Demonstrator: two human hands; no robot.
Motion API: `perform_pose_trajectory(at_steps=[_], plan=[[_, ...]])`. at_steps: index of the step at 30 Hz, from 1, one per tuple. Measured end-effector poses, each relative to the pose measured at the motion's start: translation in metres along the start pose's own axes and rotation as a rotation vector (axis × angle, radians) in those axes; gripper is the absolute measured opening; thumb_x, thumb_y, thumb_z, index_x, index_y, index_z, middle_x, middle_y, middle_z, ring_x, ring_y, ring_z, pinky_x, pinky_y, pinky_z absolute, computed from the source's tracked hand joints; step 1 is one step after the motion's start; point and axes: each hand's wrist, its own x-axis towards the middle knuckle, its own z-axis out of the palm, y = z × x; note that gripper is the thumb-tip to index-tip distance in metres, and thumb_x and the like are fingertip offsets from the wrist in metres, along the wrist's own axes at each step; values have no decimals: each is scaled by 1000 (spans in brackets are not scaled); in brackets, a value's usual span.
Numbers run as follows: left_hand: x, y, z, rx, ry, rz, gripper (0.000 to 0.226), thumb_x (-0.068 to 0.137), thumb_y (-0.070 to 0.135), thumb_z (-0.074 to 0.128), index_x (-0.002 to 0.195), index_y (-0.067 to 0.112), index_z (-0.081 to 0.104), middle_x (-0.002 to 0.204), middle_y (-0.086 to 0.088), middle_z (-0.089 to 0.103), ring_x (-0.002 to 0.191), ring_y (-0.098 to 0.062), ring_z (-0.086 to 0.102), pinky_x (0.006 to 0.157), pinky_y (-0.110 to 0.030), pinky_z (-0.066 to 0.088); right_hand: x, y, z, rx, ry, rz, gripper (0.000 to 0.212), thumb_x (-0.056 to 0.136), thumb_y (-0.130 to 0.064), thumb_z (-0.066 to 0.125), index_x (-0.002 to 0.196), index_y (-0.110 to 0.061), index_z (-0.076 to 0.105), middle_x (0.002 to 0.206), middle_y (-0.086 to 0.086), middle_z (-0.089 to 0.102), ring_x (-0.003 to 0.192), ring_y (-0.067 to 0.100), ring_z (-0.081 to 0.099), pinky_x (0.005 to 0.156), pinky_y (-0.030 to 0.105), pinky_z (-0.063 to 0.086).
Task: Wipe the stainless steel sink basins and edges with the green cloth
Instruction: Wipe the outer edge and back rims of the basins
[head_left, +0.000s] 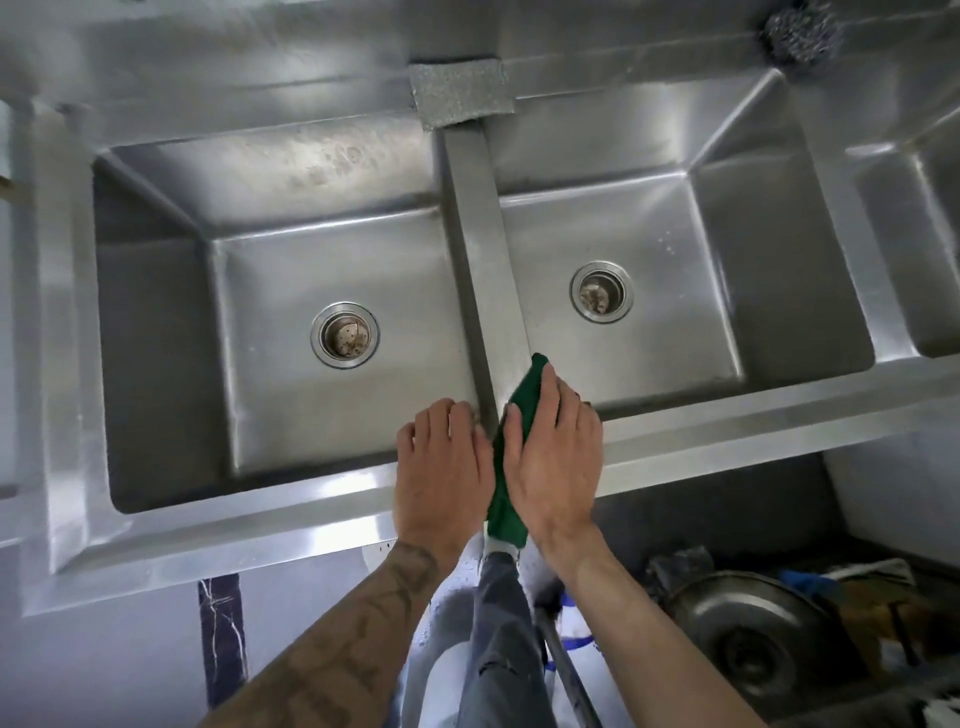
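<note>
Double sink (218, 78), brushed stainless steel, dull sheen with streaks. Left basin (291, 415) and right basin (680, 249) are both deep and rectangular with rounded corners. Each has a round ringed drain, left drain (344, 335) and right drain (601, 291), with brownish strainers inside. A flat steel divider (475, 218) runs between the basins down to the front rim (234, 525).

The cloth (525, 397) is dark green, soft and folded long. It lies on the near end of the divider where that meets the front rim, and its tail hangs off the rim between the wrists. The right hand (553, 460) lies flat on top of it with fingers straight and together, thumb along the cloth's left edge, pressing rather than clutching.

The left hand (444, 467) sits just beside it on the front rim. Its fingers bend over the lip into the left basin and the tips are hidden (can't tell whether it grips or just rests). The forearm is tattooed.

On the back ledge a grey, rough rectangular pad (460, 93) sits at the top of the divider. A wad of steel wool (800, 31) lies far right. The edge of a third basin (935, 234) shows at right. Below the rim at right is a round, dented metal bowl (748, 623).
</note>
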Motion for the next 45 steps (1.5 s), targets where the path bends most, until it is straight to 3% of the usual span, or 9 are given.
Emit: perform_pose_trajectory(at_steps=[4, 11, 18, 21, 27, 31, 34, 40, 45], plan=[[3, 1, -1, 13, 9, -34, 20, 107, 25, 38, 113, 14, 54, 107, -6, 60, 94, -27, 57, 85, -42, 49, 52, -27, 18, 34, 45, 98, 53, 110, -40, 41, 149, -5, 46, 119, 15, 64, 98, 35, 64, 86, 45, 50], [2, 2, -4, 21, -58, -36, 28, 107, 28, 32, 116, 15, 56, 109, -4, 61, 97, -25, 57, 88, -41, 44, 27, -9, 16, 115, -47, 48, 70, 106, -51, 45, 160, -7, 29, 141, 19, 53, 114, 37, 59, 93, 49, 54], [4, 1, -6, -18, -69, -90, 31, 109, 34, 34, 113, 14, 58, 108, -4, 62, 96, -26, 57, 87, -41, 45, 115, -46, 35, 127, 40, 64, 60, 108, -44, 45, 154, -6, 40, 126, 19, 58, 101, 39, 61, 80, 49, 52], [-1, -15, -7, -58, -48, -95, 28, 103, 35, 45, 111, 13, 61, 106, -5, 65, 94, -28, 61, 86, -43, 50, 129, -50, 34, 160, 21, 54, 66, 108, -48, 45, 157, -6, 35, 133, 20, 56, 106, 40, 60, 84, 49, 52], [-14, -45, -15, 25, -107, -151, 37, 101, 42, 44, 115, 14, 63, 108, -4, 65, 96, -28, 60, 86, -44, 49, 79, -35, 27, 161, 42, 46, 65, 107, -45, 49, 158, -8, 33, 138, 19, 53, 112, 39, 58, 91, 49, 53], [-10, -42, -14, 4, -82, -129, 36, 99, 43, 47, 115, 15, 65, 111, -4, 67, 99, -28, 62, 89, -44, 49, 157, -66, 44, 173, 90, 49, 61, 106, -42, 49, 155, -6, 39, 132, 21, 56, 106, 44, 59, 85, 51, 50], [-6, -42, -13, 7, -72, -144, 37, 99, 43, 47, 115, 15, 65, 111, -5, 68, 100, -28, 63, 90, -45, 48, 222, -87, 52, 159, 74, 70, 61, 108, -43, 43, 158, -7, 36, 138, 21, 53, 114, 44, 57, 91, 49, 47], [-7, -40, -16, -3, -76, -167, 36, 101, 41, 46, 112, 14, 65, 107, -5, 67, 97, -29, 63, 91, -46, 47, 204, -83, 55, 126, 101, 53, 63, 108, -46, 41, 160, -11, 33, 147, 19, 49, 117, 41, 55, 92, 49, 48], [-6, -40, -17, -25, -100, -178, 37, 99, 44, 47, 112, 15, 66, 107, -4, 67, 96, -27, 63, 92, -46, 51, 265, -111, 58, 74, 83, 94, 61, 110, -44, 35, 161, -10, 29, 146, 16, 50, 124, 37, 54, 99, 43, 43]])
